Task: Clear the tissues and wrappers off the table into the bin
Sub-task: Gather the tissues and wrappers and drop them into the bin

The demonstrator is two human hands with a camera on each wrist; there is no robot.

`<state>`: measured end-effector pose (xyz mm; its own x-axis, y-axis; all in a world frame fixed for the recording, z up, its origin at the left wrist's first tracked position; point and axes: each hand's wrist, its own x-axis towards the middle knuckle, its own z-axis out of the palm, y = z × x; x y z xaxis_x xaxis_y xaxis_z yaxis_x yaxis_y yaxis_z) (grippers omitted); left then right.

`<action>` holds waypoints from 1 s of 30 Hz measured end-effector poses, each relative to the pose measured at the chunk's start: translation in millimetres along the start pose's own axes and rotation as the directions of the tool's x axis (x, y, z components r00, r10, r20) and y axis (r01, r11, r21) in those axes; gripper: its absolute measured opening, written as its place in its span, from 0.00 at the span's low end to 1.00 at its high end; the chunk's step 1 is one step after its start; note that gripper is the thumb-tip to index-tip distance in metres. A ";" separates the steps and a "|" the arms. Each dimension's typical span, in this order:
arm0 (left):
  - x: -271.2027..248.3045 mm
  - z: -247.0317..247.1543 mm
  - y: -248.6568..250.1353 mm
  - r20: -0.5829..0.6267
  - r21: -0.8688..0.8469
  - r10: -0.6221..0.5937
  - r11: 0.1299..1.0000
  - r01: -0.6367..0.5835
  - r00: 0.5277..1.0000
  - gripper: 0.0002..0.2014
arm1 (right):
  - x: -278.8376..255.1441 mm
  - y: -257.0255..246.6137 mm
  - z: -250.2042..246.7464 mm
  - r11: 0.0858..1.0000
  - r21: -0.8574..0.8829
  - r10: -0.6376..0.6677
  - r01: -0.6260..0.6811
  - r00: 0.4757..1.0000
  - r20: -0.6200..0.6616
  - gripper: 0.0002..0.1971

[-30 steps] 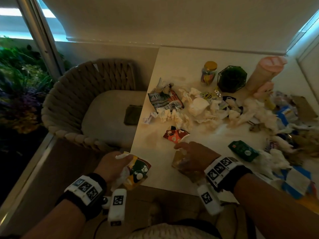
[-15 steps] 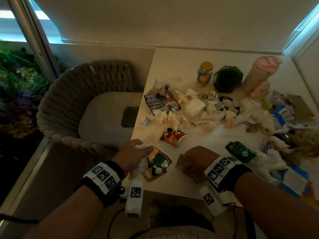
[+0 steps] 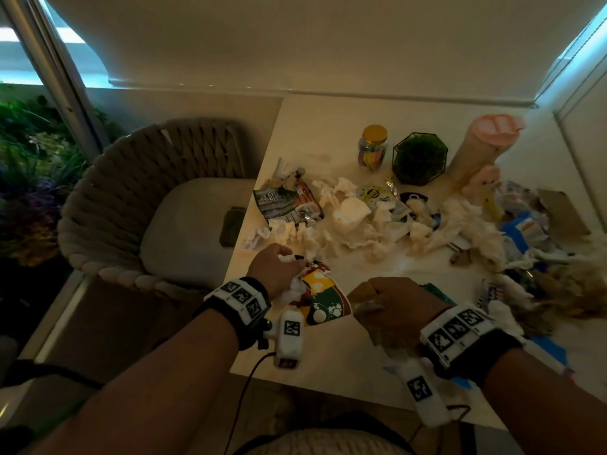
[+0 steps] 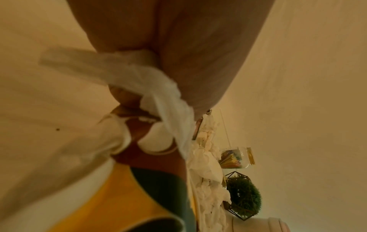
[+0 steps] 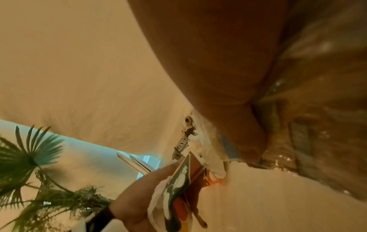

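Since half a second back, the left hand (image 3: 276, 274) has slid forward over the bench (image 3: 328, 356) to the red wrapper (image 3: 320, 267), fingers already curled round a white tissue (image 3: 290, 292) and a green-and-yellow wrapper (image 3: 323, 300). Right hand (image 3: 399, 307) sits closed on a clear crinkly wrapper (image 3: 368, 305), pulled a bit nearer. Both hands are filling up, so I'd guess a bin run soon. Big pile of tissues (image 3: 361, 221) further back is untouched, and no bin is in view.
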<state>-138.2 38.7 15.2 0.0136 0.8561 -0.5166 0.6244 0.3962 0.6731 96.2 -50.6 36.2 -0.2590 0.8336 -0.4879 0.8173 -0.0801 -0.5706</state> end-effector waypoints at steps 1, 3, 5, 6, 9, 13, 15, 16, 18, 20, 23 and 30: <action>0.5 1.1 -0.7 0.002 -0.001 -0.022 1.000 0.022 1.000 0.22 | 0.1 1.0 -1.9 0.999 0.039 0.012 -0.011 1.000 -0.015 0.15; 2.4 1.6 -1.5 0.001 0.003 -0.059 0.998 0.059 0.998 0.29 | -0.4 2.8 -4.8 0.986 0.162 0.054 -0.047 0.998 -0.043 0.13; 6.2 1.8 1.8 0.010 0.033 -0.074 0.997 0.073 0.997 0.36 | 0.2 3.3 -8.0 0.980 0.196 0.050 -0.039 0.997 -0.055 0.12; 9.1 2.2 3.3 0.020 0.078 -0.076 0.994 0.074 0.997 0.37 | 1.0 2.9 -9.7 0.978 0.204 0.046 -0.035 0.998 -0.050 0.13; 13.2 7.0 3.6 0.047 0.288 -0.111 0.953 0.092 0.993 0.39 | -0.2 3.1 -7.2 0.980 0.199 0.024 -0.016 0.999 -0.036 0.13; 18.3 15.2 -2.3 0.035 0.348 -0.128 0.931 0.108 0.991 0.32 | 1.1 5.2 -7.2 0.981 0.192 0.026 -0.022 0.999 -0.020 0.14; 18.5 17.9 -4.7 0.000 0.368 -0.102 0.925 0.094 0.995 0.23 | 1.0 6.0 -8.3 0.971 0.232 0.057 -0.049 0.998 -0.028 0.12; 18.7 18.5 -4.9 -0.004 0.373 -0.095 0.923 0.089 0.996 0.23 | 0.7 6.2 -9.1 0.967 0.246 0.073 -0.063 0.997 -0.032 0.11; 16.9 18.1 -3.2 0.018 0.366 -0.117 0.925 0.102 0.993 0.25 | 1.2 9.0 -10.1 0.972 0.226 0.077 -0.065 0.996 -0.044 0.12; 15.1 15.5 -3.9 0.039 0.306 -0.146 0.944 0.127 0.988 0.26 | 1.7 12.5 -11.3 0.970 0.235 0.080 -0.065 0.995 -0.057 0.11; 13.3 11.2 -7.4 0.031 0.218 -0.166 0.963 0.156 0.986 0.26 | 2.8 17.1 -14.3 0.969 0.233 0.101 -0.077 0.991 -0.089 0.12; -3.0 -4.5 -9.7 0.088 0.083 -0.141 0.988 0.133 0.986 0.22 | 2.9 16.1 -28.9 0.994 0.107 0.020 -0.007 0.993 -0.117 0.13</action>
<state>-147.8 33.8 12.6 -0.0053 0.7592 -0.6508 0.6833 0.4779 0.5520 123.5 -33.7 44.6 -0.1808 0.8902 -0.4182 0.7590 -0.1441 -0.6349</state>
